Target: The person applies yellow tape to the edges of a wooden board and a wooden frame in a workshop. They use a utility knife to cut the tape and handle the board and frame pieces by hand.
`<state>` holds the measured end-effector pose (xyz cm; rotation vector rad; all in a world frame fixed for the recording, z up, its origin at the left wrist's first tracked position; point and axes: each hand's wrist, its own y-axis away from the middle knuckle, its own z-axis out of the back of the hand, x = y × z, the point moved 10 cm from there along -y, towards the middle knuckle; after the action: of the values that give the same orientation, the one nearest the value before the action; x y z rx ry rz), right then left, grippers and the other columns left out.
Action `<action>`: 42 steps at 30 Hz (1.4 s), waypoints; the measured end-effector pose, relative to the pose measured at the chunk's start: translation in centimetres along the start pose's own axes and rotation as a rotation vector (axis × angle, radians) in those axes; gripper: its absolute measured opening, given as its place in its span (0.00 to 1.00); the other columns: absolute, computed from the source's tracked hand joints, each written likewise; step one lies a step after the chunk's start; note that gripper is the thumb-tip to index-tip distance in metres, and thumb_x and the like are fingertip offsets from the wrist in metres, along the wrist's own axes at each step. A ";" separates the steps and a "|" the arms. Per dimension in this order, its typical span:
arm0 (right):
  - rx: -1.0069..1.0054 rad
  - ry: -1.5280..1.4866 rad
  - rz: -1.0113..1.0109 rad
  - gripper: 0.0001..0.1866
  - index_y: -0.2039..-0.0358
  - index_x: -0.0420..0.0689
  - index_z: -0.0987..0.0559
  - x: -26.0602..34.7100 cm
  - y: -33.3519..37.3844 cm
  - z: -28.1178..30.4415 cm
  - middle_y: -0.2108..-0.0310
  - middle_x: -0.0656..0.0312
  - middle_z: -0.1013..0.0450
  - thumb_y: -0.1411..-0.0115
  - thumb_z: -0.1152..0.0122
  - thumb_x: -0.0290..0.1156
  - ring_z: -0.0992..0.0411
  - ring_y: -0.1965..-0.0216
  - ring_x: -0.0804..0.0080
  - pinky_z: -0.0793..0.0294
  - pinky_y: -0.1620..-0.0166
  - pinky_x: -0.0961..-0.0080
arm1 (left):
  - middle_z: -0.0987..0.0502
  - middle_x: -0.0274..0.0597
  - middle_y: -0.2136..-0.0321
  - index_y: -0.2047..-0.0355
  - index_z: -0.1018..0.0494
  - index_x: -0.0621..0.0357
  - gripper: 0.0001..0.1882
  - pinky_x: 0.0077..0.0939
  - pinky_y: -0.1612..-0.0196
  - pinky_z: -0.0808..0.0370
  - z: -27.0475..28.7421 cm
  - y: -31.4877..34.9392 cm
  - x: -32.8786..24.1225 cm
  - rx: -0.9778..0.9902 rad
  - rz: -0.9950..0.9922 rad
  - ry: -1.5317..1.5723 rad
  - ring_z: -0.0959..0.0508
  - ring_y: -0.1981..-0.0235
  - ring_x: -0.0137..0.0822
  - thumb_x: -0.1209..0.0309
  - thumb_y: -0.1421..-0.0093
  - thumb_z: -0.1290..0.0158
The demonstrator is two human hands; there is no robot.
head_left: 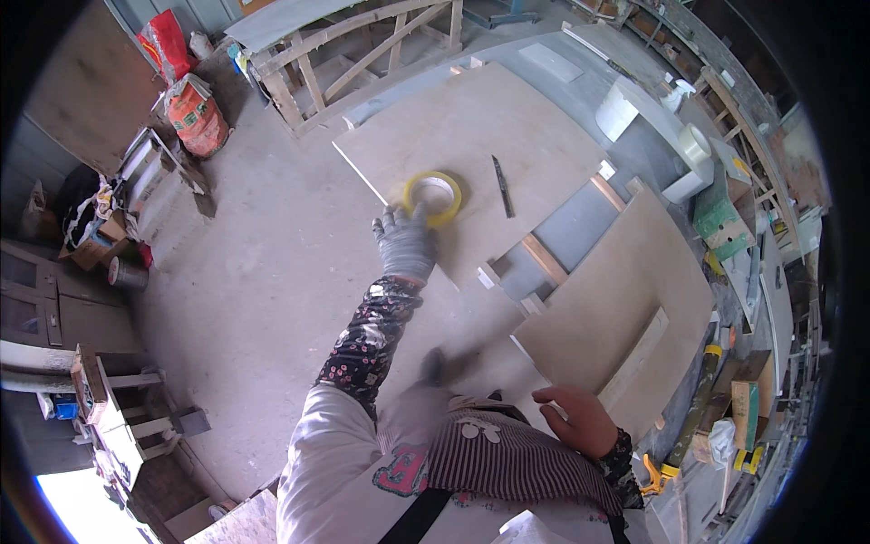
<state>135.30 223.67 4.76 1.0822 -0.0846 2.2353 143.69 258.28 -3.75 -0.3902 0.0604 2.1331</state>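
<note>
My left hand [406, 247], in a grey glove, reaches forward to the near left edge of a large beige board [517, 118]. Its fingers are stretched and a little apart, and the fingertips meet the rim of a roll of yellow tape [433, 199] lying flat on that board. Right of the roll lies a slim black utility knife [503, 187]. Close to my striped apron [517, 462] is my bare right hand [584, 422], thumb apart from the fingers, with nothing seen in it. A second beige board [625, 299] lies just beyond it, bearing a narrow pale strip [634, 358].
Wooden battens [544, 257] bridge the gap between the boards. A white angled piece [657, 127], a spray bottle [678, 94] and a white roll [694, 143] stand at the far right. Orange sacks [195, 118] and a wooden frame [353, 59] are across the floor.
</note>
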 end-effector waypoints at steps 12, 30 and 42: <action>0.007 0.476 0.397 0.21 0.53 0.44 0.24 9.1 -8.4 1.4 0.49 0.58 0.30 0.46 0.33 0.37 0.35 0.44 0.58 0.39 0.39 0.56 | 0.27 0.49 0.59 0.58 0.22 0.47 0.18 0.57 0.38 0.38 8.5 17.2 -6.0 0.142 -0.436 0.458 0.28 0.48 0.51 0.67 0.52 0.39; 0.648 -0.067 0.348 0.15 0.64 0.41 0.25 1.9 -4.3 -0.5 0.65 0.54 0.29 0.46 0.31 0.36 0.32 0.59 0.54 0.35 0.50 0.61 | 0.22 0.39 0.51 0.45 0.27 0.60 0.28 0.30 0.36 0.35 -6.3 27.7 -10.2 1.095 0.278 1.785 0.29 0.43 0.31 0.64 0.46 0.36; 0.762 -0.015 0.355 0.15 0.65 0.41 0.25 1.2 -4.7 -0.5 0.67 0.55 0.29 0.47 0.31 0.36 0.33 0.60 0.54 0.36 0.48 0.61 | 0.19 0.43 0.63 0.56 0.24 0.67 0.15 0.26 0.50 0.25 -8.5 28.8 -12.1 0.858 0.196 1.848 0.21 0.57 0.29 0.69 0.39 0.41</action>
<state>137.11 228.16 4.32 1.5644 0.6684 2.6528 128.49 230.71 -11.22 -1.6237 1.9381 0.9983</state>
